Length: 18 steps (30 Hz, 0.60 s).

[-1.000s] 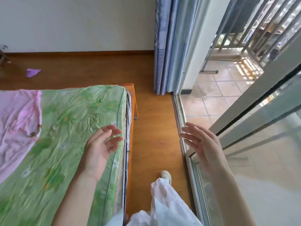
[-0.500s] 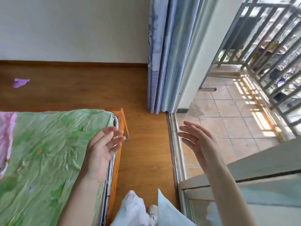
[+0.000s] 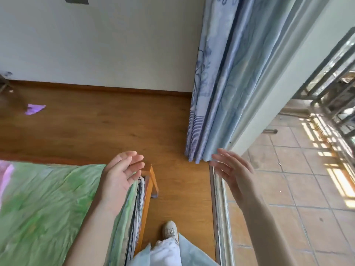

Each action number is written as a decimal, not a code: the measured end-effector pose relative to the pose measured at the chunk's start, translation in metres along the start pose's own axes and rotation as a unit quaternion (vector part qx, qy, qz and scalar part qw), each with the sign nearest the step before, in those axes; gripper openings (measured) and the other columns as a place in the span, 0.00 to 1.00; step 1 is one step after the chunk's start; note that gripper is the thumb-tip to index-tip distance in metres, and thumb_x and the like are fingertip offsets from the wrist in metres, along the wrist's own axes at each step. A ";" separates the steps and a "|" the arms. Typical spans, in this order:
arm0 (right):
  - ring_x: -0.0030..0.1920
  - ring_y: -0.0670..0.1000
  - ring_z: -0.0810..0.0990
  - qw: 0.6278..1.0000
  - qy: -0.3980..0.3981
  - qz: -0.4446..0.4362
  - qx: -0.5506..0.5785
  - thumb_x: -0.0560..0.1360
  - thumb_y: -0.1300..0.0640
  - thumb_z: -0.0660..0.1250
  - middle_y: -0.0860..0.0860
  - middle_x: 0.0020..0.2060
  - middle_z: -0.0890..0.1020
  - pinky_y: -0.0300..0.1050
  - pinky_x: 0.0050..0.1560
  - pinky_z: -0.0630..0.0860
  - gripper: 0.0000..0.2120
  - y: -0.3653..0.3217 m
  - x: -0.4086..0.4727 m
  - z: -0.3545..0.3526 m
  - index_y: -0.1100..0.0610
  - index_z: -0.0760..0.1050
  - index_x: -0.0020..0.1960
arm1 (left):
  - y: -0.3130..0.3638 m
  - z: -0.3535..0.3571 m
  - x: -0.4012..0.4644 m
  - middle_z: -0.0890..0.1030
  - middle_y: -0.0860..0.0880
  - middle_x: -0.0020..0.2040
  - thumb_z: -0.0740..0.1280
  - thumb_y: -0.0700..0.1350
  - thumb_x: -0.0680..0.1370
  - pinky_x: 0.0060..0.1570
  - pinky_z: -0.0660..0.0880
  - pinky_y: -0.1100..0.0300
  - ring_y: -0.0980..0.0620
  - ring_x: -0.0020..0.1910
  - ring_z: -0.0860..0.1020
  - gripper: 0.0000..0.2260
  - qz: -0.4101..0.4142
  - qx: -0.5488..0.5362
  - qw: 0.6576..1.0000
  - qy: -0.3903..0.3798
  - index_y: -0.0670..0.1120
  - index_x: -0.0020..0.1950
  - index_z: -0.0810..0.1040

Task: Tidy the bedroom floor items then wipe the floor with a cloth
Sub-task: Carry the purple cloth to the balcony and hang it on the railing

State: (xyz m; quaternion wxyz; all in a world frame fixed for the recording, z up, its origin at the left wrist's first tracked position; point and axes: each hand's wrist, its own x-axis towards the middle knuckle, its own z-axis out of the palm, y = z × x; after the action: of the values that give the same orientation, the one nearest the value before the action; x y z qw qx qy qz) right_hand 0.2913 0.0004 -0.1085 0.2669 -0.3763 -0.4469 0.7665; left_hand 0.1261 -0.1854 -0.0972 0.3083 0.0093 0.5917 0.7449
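Note:
A small purple scrap (image 3: 34, 109) lies on the wooden floor (image 3: 107, 129) at the far left, near the wall. My left hand (image 3: 121, 175) hovers open over the corner of the bed with the green sheet (image 3: 48, 204), holding nothing. My right hand (image 3: 232, 169) is raised open in front of the door track, fingers spread, also empty. Both hands are far from the purple scrap. No cloth shows in either hand.
The orange wooden bed frame (image 3: 150, 181) narrows the floor strip to the sliding-door track (image 3: 221, 217). Blue curtains (image 3: 217, 93) hang ahead on the right. A tiled balcony (image 3: 299, 179) with railings lies beyond. My shoe (image 3: 170, 229) stands on the strip. A dark furniture leg (image 3: 5, 81) is far left.
I have stepped forward along the bed; its corner is now under my left hand and the curtain and wall are nearer. Both hands stay open and empty.

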 end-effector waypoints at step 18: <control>0.45 0.50 0.83 0.994 -0.098 0.021 -0.054 0.79 0.61 0.59 0.53 0.43 0.84 0.37 0.43 0.77 0.09 -0.055 0.244 0.121 0.58 0.78 0.53 | 0.072 0.029 0.211 0.83 0.46 0.49 0.55 0.38 0.81 0.51 0.79 0.55 0.50 0.48 0.82 0.11 -0.014 -0.040 0.997 0.060 0.45 0.55 0.77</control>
State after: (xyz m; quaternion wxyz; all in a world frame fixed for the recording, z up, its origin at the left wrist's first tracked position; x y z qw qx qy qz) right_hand 0.0566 0.1494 -0.1044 0.1849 -0.3225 -0.5031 0.7802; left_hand -0.0664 -0.0689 -0.0991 0.2830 -0.0557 0.5790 0.7626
